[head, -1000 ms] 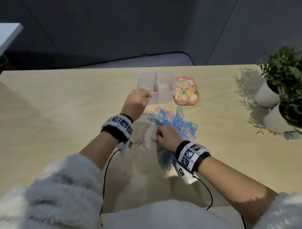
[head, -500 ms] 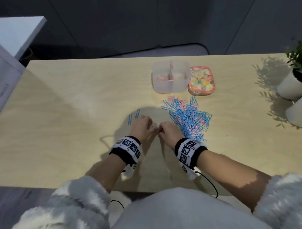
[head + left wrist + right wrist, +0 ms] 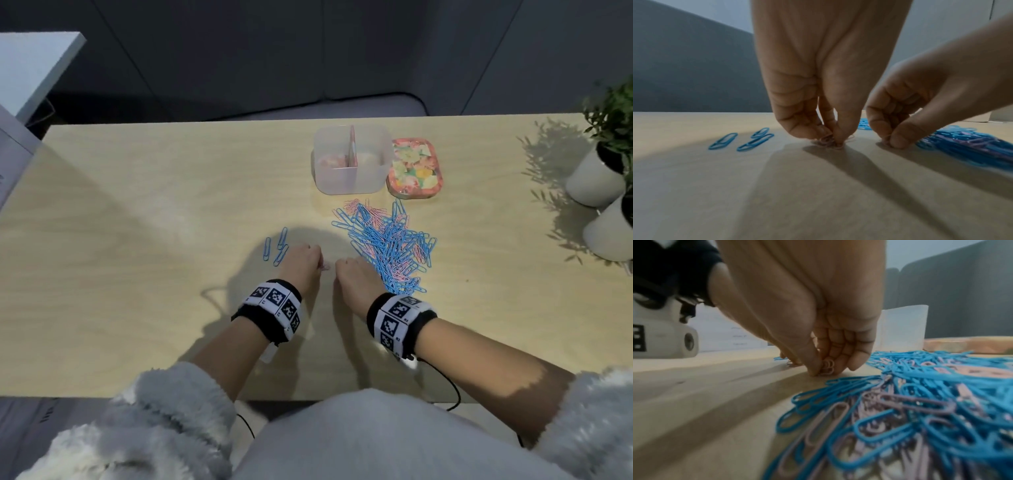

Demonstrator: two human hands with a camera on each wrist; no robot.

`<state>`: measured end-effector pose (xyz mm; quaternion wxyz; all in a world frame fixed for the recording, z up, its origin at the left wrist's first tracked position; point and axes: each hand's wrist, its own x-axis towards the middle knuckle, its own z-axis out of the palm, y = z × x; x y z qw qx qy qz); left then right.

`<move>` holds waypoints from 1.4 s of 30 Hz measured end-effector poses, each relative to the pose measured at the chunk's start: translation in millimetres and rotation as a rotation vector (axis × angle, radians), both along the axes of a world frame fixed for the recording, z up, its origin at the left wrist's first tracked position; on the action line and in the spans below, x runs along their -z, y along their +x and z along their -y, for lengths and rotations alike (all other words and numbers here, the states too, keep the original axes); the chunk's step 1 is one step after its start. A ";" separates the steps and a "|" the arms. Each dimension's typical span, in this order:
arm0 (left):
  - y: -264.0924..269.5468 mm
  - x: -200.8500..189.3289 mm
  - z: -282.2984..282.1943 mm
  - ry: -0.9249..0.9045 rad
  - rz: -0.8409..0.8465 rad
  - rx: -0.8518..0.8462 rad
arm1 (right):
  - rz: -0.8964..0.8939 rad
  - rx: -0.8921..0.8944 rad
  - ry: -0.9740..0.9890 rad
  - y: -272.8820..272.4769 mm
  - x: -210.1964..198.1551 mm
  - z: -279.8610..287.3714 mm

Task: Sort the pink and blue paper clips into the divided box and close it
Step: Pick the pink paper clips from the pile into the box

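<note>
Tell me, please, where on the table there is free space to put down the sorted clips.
Bare wood lies left of the three blue clips and on the near strip before both hands. It is crowded from the clip pile up to the divided box and floral lid, and by the plant pots.

The scene is dimly lit, with a dark backdrop. Light is thrown from the right and front, so long shadows are cast leftward by the potted plants (image 3: pixel 613 137) and toward the camera by both hands across the table (image 3: pixel 137 240). Straight edges are bent by wide-angle distortion in the head view. In the wrist views, the nearest paper clips (image 3: pixel 900 418) are rendered soft and blurred
</note>
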<state>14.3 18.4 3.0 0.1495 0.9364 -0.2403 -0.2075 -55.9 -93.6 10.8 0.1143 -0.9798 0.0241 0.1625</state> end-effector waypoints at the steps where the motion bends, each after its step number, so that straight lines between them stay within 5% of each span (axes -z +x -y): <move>1: 0.1 1.1 -1.0 -0.004 0.005 0.005 | -0.024 0.026 0.066 1.7 -2.0 2.8; 5: 1.1 4.7 -9.2 -0.093 -0.010 -0.036 | 0.001 0.179 0.341 29.2 -18.5 24.3; 13: -1.0 3.2 -8.4 -0.116 -0.016 -0.035 | 0.373 0.339 0.444 148.0 -73.8 66.6; 18: -9.2 13.3 -9.7 -0.127 0.100 0.043 | 0.342 0.386 0.490 171.8 -72.1 71.9; 23: -4.7 11.1 -12.1 -0.139 0.023 0.024 | 0.530 0.392 0.524 129.2 -62.3 68.9; 26: 5.3 -1.1 -10.6 -0.185 -0.075 -0.038 | 0.284 0.286 0.452 79.9 -23.0 64.8; 29: 24.2 -17.9 -3.3 -0.272 -0.099 -0.079 | 0.137 0.060 0.183 38.2 8.2 62.7; 34: 68.1 -54.0 30.0 -0.378 0.018 -0.144 | 0.154 -0.027 0.097 11.3 11.0 59.1; 42: 128.8 -70.9 80.0 -0.234 0.196 -0.164 | 0.227 0.019 0.171 -4.6 5.6 70.7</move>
